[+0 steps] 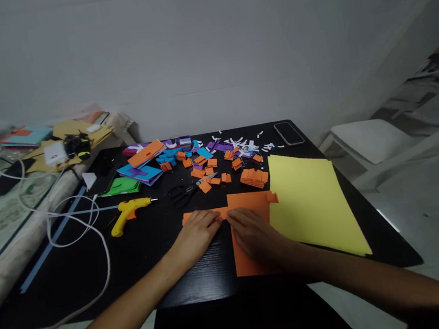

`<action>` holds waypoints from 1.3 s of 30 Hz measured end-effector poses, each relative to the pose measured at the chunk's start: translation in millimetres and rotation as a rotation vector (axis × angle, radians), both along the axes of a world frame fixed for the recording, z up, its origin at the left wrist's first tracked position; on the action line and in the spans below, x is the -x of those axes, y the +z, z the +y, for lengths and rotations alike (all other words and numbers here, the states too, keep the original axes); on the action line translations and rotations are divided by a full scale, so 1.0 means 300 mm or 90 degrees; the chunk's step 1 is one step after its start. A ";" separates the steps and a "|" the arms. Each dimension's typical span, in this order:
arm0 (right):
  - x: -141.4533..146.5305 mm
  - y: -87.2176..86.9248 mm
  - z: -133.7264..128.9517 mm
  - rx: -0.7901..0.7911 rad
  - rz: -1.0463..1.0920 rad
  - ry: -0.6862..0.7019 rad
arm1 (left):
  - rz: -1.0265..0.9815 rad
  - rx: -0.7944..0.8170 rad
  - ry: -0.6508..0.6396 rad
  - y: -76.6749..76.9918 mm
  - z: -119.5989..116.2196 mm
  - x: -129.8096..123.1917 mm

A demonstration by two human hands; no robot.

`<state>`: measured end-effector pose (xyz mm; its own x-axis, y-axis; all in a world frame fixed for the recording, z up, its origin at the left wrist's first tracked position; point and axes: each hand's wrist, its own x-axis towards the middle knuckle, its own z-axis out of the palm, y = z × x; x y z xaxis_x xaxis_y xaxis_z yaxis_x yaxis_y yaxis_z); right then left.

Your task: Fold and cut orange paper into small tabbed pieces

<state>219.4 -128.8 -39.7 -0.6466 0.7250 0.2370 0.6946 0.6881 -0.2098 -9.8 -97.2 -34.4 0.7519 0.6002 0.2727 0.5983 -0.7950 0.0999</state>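
Observation:
My left hand lies flat over an orange paper strip, its fingertips pressing near the strip's right part. Beside it, my right hand rests with extended fingers on a larger orange sheet, at the sheet's left edge. The fingertips of both hands are close together where strip and sheet meet. A small folded orange piece sits at the sheet's upper right corner. Under my palms the paper is hidden.
Yellow sheets lie at the right, a phone behind. Black-handled scissors, orange pieces and white scraps are beyond my hands. A yellow glue gun, white cable and folded green paper are left.

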 end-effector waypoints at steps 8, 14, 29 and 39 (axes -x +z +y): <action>0.035 0.028 0.015 0.022 -0.027 0.008 | -0.033 0.042 0.047 -0.008 0.004 0.015; 0.056 0.043 0.024 0.016 -0.073 0.001 | -0.030 0.052 0.081 0.000 0.002 0.020; 0.069 0.013 0.049 -0.024 -0.103 -0.013 | -0.029 0.040 0.098 0.005 0.010 0.023; 0.085 0.050 0.060 -0.001 -0.147 -0.005 | -0.115 0.091 0.147 0.013 0.018 0.025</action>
<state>193.8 -110.8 -24.6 -0.6785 0.7297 0.0843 0.7290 0.6830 -0.0445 -17.3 -91.8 -30.5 0.5385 0.7909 0.2906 0.7233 -0.6108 0.3220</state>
